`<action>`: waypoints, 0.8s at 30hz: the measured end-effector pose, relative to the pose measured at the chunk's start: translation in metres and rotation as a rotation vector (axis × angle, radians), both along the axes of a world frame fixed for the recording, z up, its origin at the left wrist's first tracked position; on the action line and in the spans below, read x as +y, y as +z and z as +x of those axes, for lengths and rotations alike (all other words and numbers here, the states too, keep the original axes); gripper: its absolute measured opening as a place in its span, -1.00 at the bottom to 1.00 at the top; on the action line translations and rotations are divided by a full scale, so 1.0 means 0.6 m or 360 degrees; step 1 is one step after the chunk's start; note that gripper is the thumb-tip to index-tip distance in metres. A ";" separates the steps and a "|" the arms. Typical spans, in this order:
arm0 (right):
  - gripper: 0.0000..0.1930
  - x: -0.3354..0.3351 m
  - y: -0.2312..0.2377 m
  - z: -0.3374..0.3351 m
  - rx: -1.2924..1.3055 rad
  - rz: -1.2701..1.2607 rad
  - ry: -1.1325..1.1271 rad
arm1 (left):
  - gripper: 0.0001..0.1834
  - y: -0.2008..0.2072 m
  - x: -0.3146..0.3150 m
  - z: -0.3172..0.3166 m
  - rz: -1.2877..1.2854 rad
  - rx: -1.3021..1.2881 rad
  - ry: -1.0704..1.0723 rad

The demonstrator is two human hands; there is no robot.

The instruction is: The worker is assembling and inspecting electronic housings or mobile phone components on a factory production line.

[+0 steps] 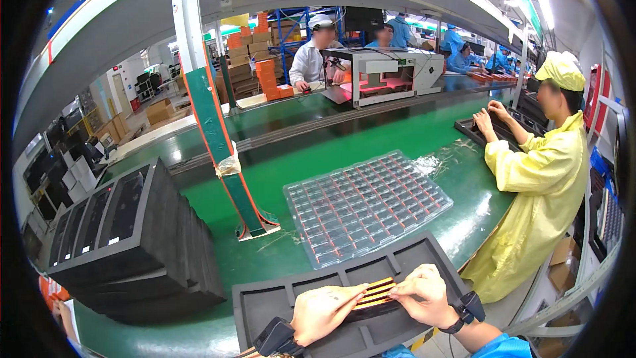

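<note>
Several thin black strips with orange-yellow edges [376, 292] lie side by side between my two hands. My left hand [326, 311] pinches their left ends between thumb and fingers. Thumb and bent fingers of my right hand [424, 295] close on the right ends. Both hands are over a black foam tray [263, 306] with rectangular compartments, at the near edge of the green bench. Just beyond it lies a clear plastic blister tray [364, 205] with rows of small pockets and reddish-orange lines along them. What the strips are exactly I cannot make out.
A tall stack of black foam trays [169, 258] stands at the left. A green-and-white post [211, 119] rises from the bench. On the right, a person in yellow [540, 166] handles another black tray. A white machine [397, 73] with red light stands across the bench.
</note>
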State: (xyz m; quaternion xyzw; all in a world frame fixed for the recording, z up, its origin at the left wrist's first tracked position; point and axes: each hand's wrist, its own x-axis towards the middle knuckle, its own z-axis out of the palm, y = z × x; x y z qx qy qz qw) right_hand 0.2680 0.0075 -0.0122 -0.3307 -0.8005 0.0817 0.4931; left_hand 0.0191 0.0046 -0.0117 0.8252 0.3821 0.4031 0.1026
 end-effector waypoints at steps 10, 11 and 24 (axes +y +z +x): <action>-0.80 -0.023 0.028 0.009 -0.0441 0.0047 -0.0122 | -0.76 0.019 -0.006 0.000 -0.0017 -0.0055 0.0008; -0.80 -0.024 0.019 0.010 -0.0439 0.0047 -0.0118 | -0.76 0.015 -0.008 -0.002 -0.0006 -0.0040 0.0004; -0.64 -0.058 0.008 -0.009 -0.0365 -0.0182 -0.0096 | -0.25 0.078 0.053 0.000 -0.0885 0.1220 -0.0217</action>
